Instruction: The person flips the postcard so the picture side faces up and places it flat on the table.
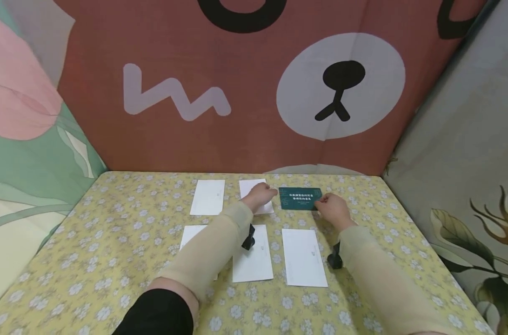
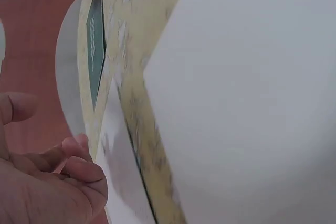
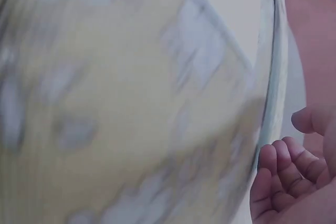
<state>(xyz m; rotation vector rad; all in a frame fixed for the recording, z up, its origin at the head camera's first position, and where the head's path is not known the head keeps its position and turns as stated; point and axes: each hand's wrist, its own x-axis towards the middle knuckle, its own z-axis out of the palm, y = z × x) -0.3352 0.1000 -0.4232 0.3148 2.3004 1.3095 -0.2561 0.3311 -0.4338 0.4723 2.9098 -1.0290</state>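
Observation:
A dark green card (image 1: 300, 198) with white lettering lies sideways in the back row on the table. At its lower right corner is my right hand (image 1: 334, 210), fingertips right by the edge. In the right wrist view the thumb stands apart from the loosely bent fingers (image 3: 283, 174). My left hand (image 1: 259, 196) hovers over a white card (image 1: 246, 186) in the back middle, just left of the green one. Its fingers (image 2: 79, 174) are loosely curled with nothing between them. The green card (image 2: 95, 51) shows beyond that hand in the left wrist view.
Another white card (image 1: 208, 197) lies at the back left. The front row has white cards at left (image 1: 191, 232), middle (image 1: 260, 260) and right (image 1: 305, 258), the left one partly under my left sleeve. A flowered yellow cloth (image 1: 111, 260) covers the table; a brown printed cloth (image 1: 237, 144) hangs behind.

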